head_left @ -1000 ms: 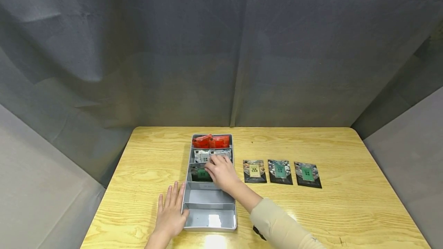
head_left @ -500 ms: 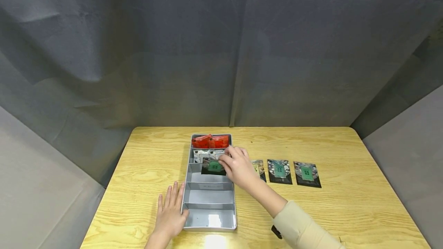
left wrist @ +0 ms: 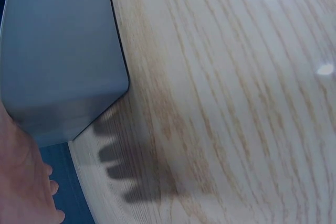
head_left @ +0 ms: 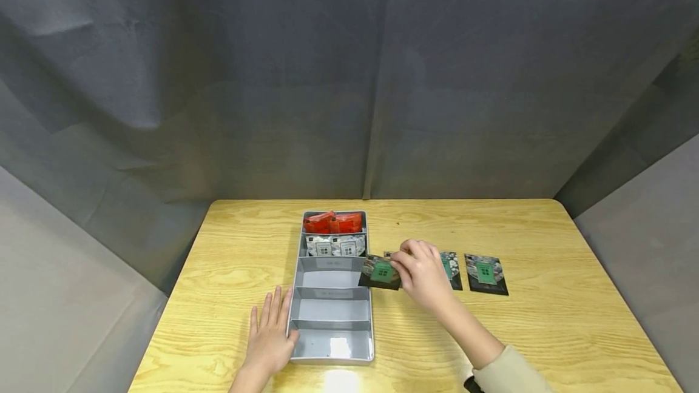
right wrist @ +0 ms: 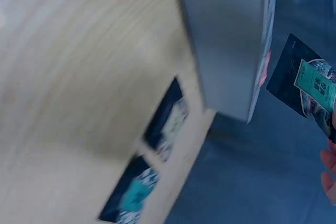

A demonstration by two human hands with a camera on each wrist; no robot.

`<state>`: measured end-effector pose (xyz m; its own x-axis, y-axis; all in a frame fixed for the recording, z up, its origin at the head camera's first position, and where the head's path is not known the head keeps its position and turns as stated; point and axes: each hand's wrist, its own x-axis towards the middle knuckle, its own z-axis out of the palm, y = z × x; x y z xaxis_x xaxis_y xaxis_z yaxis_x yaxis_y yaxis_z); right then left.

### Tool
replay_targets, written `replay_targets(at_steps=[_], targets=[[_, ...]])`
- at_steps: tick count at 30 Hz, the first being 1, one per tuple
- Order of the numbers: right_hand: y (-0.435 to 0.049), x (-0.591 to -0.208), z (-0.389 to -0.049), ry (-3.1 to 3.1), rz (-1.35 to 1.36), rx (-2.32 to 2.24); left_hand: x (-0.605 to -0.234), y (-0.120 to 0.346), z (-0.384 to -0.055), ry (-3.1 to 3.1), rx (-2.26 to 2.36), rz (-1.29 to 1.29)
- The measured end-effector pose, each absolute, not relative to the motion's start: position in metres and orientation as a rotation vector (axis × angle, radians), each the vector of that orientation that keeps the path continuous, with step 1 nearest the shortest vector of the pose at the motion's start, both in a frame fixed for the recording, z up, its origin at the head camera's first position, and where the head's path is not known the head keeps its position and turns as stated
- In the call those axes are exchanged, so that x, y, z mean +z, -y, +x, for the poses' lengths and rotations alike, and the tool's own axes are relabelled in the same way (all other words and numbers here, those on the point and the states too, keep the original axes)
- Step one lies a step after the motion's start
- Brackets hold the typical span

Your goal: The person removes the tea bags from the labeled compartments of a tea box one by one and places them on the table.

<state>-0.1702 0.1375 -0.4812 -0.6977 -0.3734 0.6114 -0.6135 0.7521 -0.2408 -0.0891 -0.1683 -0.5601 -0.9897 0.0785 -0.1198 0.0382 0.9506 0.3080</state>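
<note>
A: Edges and clearance?

B: Right hand (head_left: pixel 423 268) pinches the dark packet (head_left: pixel 378 275) by its right side; in the head view it overlaps the tray's (head_left: pixel 332 310) right rim, height above unclear. Left hand (head_left: pixel 269 344), fingers straight and spread, touches the tray's left wall. Tabletop (head_left: pixel 573 320) runs from the rightmost packet (head_left: pixel 486 275) to its right edge.

A: Packet's appearance?

B: Flat, black; green label, dark characters, picture print around it.

tray (head_left: pixel 330 310) on table (head_left: pixel 568 338), packets (head_left: pixel 347 223) in its two far compartments (head_left: pixel 334 235), row of three sachets (head_left: pixel 486 273) to its right
</note>
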Motion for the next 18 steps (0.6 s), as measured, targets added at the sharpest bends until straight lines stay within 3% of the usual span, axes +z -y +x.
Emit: replay_targets(at_steps=[18], targets=[[-0.176, -0.559, -0.151, 2.706, 0.601, 0.586, -0.560, 0.168, -0.089, -2.963, 0.466, 0.081]])
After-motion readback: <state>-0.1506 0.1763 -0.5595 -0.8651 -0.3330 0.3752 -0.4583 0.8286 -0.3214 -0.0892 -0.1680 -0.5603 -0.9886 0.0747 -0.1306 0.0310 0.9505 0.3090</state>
